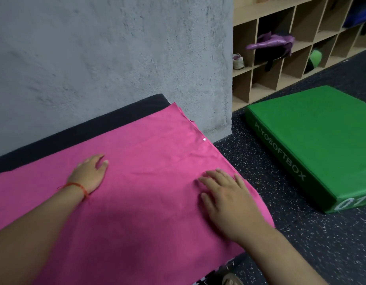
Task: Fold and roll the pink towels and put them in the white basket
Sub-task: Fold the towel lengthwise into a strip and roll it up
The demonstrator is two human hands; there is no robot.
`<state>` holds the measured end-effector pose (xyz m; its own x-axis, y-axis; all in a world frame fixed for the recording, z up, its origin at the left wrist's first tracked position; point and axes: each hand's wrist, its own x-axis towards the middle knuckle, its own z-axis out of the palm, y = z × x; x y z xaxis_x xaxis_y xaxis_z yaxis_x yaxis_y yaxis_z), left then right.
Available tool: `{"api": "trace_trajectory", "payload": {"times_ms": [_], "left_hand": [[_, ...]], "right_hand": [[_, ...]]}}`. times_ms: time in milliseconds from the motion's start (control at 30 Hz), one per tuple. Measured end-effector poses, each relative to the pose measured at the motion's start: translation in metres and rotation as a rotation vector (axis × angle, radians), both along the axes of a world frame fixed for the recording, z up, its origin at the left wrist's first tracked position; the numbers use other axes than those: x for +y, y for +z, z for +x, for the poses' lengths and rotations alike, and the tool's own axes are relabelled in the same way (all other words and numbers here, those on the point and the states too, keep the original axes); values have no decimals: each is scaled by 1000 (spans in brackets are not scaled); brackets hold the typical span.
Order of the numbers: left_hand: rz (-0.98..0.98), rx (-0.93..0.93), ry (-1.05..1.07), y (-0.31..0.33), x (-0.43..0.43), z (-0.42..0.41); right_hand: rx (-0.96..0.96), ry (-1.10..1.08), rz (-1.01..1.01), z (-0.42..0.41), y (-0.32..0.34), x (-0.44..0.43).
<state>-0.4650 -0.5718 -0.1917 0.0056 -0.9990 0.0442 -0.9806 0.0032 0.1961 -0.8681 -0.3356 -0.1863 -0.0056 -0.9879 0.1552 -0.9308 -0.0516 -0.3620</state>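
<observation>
On the bench, we're pressing both hands flat on the towel, fingers straight: L hand mid-cloth, R hand near its right edge. Towel is prob. lying long axis left-right, so R is sitting nearer the end to fold.

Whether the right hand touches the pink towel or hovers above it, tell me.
Touching. The head view shows the right hand lying flat, fingers spread, on the pink towel, with no gap visible beneath it.
</observation>
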Motion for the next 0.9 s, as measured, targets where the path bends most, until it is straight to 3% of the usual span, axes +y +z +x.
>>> {"api": "trace_trajectory", "payload": {"times_ms": [333,500,667,900], "left_hand": [[207,-41,186,1,1,93],[196,-2,195,3,-14,105],[180,-106,139,19,-71,119],[200,8,2,34,-142,94]], "right_hand": [[88,-5,357,86,-4,-55],[134,-44,380,103,-3,-71],[122,-56,376,108,5,-87],[122,-64,340,129,2,-115]]}}
